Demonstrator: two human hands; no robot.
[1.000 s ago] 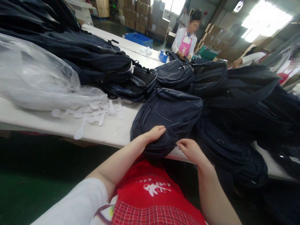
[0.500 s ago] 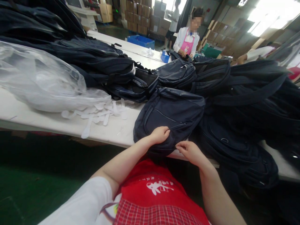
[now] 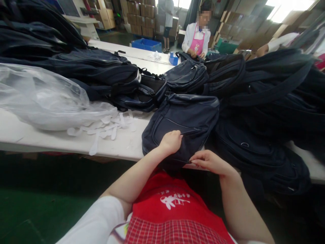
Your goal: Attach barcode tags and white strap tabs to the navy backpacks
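A long white table (image 3: pixel 61 140) is crossed by dark navy bags. Its right side is covered by the right pile (image 3: pixel 269 98), in which straps and a small metal ring (image 3: pixel 245 144) can be seen; its left side is covered at the back by the left pile (image 3: pixel 76 64). In front of the left pile, a clear plastic sack (image 3: pixel 50 98) is spread on the table.

Between the sack and the right pile, at the table's near edge, one bag (image 3: pixel 182 112) is laid with its front pocket faced up and its lower end reaching the wearer's red apron (image 3: pixel 175 200). Across the table, a pink apron is worn by a person (image 3: pixel 189 37), whose hands are held at dark cloth. A blue bin (image 3: pixel 148 45) is seen beyond the table.

The bag is touched by both hands. The left hand (image 3: pixel 171 141) is rested on its front, fingers curled in and tips placed at the pocket zip (image 3: pixel 177 125); whether anything is pinched there cannot be told. By the right hand (image 3: pixel 207 161), thumb and forefinger pressed together, the bag's lower edge is pinched near the table's rim.

White strips (image 3: pixel 111 125) are heaped beside the sack, and a small blue box (image 3: pixel 173 60) is placed farther back.
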